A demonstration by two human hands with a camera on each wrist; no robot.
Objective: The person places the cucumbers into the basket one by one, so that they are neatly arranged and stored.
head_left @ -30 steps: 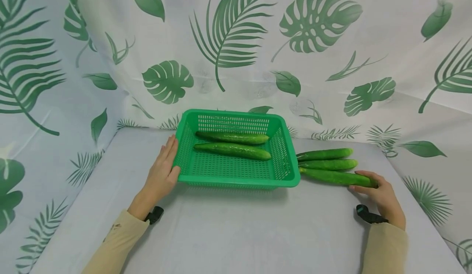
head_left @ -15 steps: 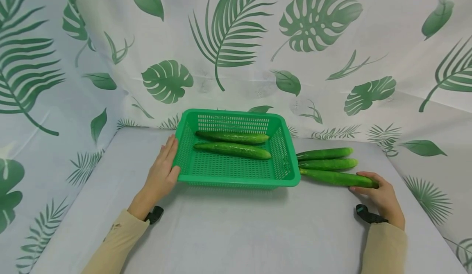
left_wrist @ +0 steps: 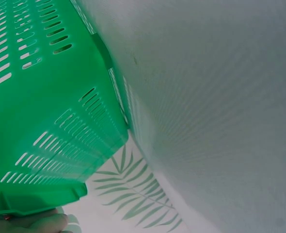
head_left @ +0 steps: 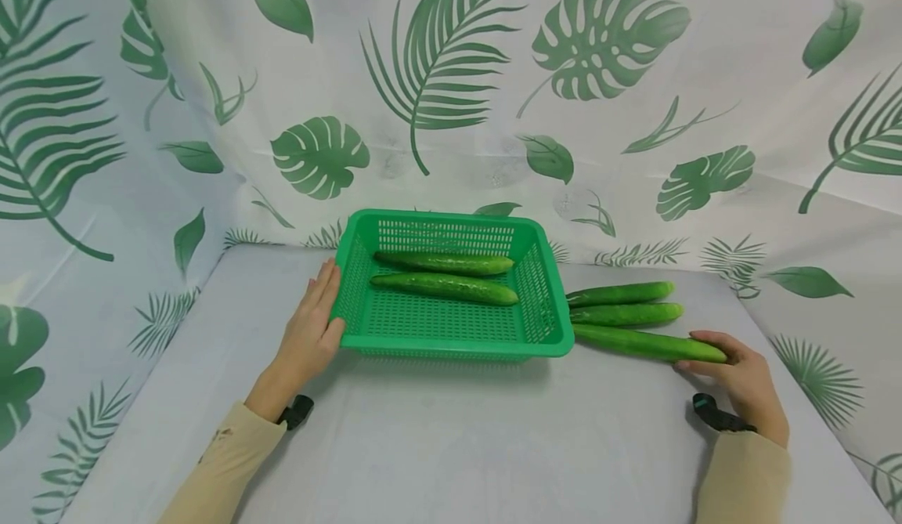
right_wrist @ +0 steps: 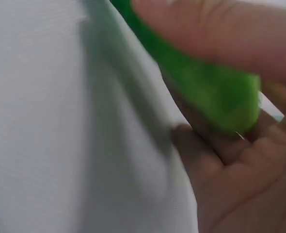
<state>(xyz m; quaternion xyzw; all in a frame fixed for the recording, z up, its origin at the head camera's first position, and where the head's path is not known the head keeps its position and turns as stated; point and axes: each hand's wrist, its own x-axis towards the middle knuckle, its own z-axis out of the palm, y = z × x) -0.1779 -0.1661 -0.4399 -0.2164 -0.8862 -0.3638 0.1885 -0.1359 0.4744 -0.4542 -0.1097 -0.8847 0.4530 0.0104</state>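
My left hand [head_left: 310, 324] rests against the left side of a green plastic basket [head_left: 451, 349], fingers laid along the rim and thumb near its front corner. In the left wrist view, fingers [left_wrist: 41, 222] show beside the rim of the basket [left_wrist: 46, 111]. At the right, my right hand [head_left: 743, 375] holds the blunt end of a cucumber [head_left: 641, 341] between thumb and fingers. The right wrist view shows that cucumber end [right_wrist: 225, 97] between the thumb and the curled fingers. Inside the basket lie two cucumbers, a rear one [head_left: 444, 263] and a front one [head_left: 444, 287].
Two more cucumbers, the farther [head_left: 623, 294] and the nearer [head_left: 627, 315], lie right of the basket, their left ends hidden by its rim. A white cloth [head_left: 451, 438] covers the table. Leaf-printed curtains [head_left: 486, 140] hang behind and at both sides.
My right hand has shifted slightly right and toward me, and the held cucumber has slid a little the same way. The left hand and basket have stayed put.
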